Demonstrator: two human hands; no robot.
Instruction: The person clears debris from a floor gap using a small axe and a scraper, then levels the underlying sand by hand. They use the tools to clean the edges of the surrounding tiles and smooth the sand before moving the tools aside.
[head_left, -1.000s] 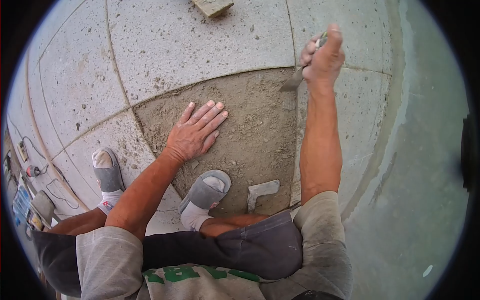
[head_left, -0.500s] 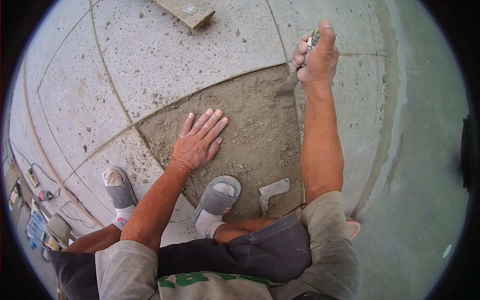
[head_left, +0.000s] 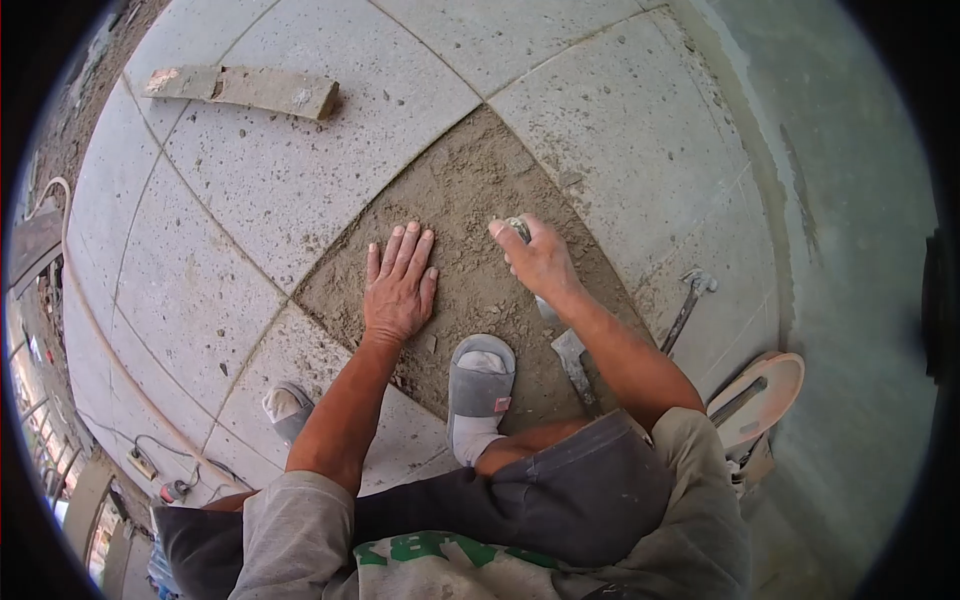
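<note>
My left hand (head_left: 398, 292) lies flat on the bed of grey-brown mortar (head_left: 470, 190), fingers stretched out. To its right, my right hand (head_left: 540, 258) is closed around the handle of a trowel (head_left: 547, 308); part of the blade shows below my wrist and the rest is hidden. The mortar fills a gap between large grey tiles (head_left: 260, 165). Just below my right forearm, a dust-caked, bent flat tool (head_left: 569, 348) rests on the mortar.
A hammer (head_left: 683, 310) lies on the tile to the right, near a pinkish basin (head_left: 785, 385). A long block (head_left: 250, 90) rests on the tiles at upper left. A hose (head_left: 110, 350) and a cable (head_left: 195, 452) run along the left. My slippered foot (head_left: 482, 375) stands on the mortar.
My right hand has come back from the far right edge toward the middle of the mortar, with the trowel in it. My left hand stays flat on the mortar. The view has turned and shifted.
</note>
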